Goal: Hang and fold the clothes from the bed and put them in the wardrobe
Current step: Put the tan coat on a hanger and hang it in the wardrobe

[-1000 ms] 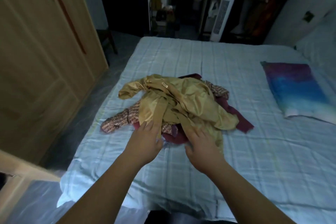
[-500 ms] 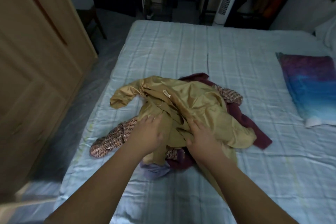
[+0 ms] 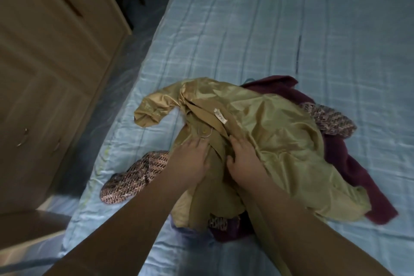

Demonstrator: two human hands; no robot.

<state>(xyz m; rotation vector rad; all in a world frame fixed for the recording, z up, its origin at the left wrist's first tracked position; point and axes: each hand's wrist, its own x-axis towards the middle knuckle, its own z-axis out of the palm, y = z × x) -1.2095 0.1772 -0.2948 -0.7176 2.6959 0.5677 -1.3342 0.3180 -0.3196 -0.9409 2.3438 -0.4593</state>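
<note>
Reaching from the near edge, both forearms extend over the bed point(image 3: 246, 40), a pale blue checked sheet. The left hand point(image 3: 192, 160) lies palm down on the gold garment point(image 3: 264, 132), fingers fairly straight and gripping nothing. The right hand point(image 3: 244, 161) lies just beside it, fingers extended, thumb spread, tips at a fold of the shiny fabric; no grasp is visible. Left of the left fingers, a patterned garment point(image 3: 136, 177) protrudes from under the pile. Just beyond the fingertips sit a button point(image 3: 204, 131) and a white label point(image 3: 220, 116). Right of the right fingers, a maroon garment point(image 3: 349, 163) lies underneath. Far left stands the wardrobe point(image 3: 44, 63), doors closed.
</note>
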